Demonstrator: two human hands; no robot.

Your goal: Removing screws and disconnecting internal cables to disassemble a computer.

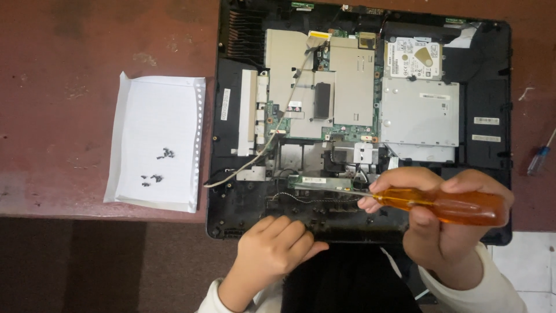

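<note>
Nearest the camera, left hand (275, 246) curled into a loose fist, holding nothing, knuckles resting on the front edge of the opened laptop chassis (231, 174). Just beside it, right hand (443, 223) wrapped tight around the orange-handled screwdriver (446, 206), shaft lying nearly flat and pointing left over a narrow green circuit strip (320, 181). Farther up inside the chassis, silver metal shielding (347, 87), a hard drive (413, 58) at upper right, a grey cable (272, 139) trailing down-left. Left on the reddish table (69, 116), white paper (156, 142) bearing small dark screws (159, 168). Far right, a blue-handled screwdriver (538, 159).
</note>
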